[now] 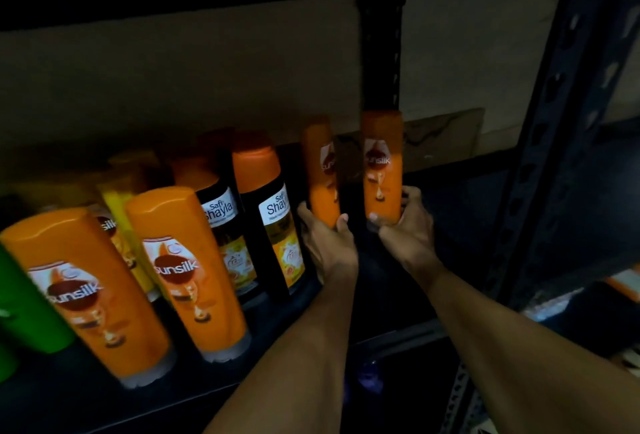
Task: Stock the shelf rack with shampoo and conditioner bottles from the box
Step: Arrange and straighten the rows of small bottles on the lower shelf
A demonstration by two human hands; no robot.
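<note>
Left hand [327, 243]: fingers curled round the base of one orange bottle [320, 173].
Right hand [403, 229]: grips second orange bottle [382, 166], far right on the shelf [450, 191].
Advice: set both upright, labels forward, beside the black bottles [273, 222]; release only once they stand.

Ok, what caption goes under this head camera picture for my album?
Left hand grips the left orange bottle, right hand the right orange bottle, both upright at the dark shelf.

left hand [329, 243], right hand [406, 233], orange bottles [382, 187] (gripped low)
</note>
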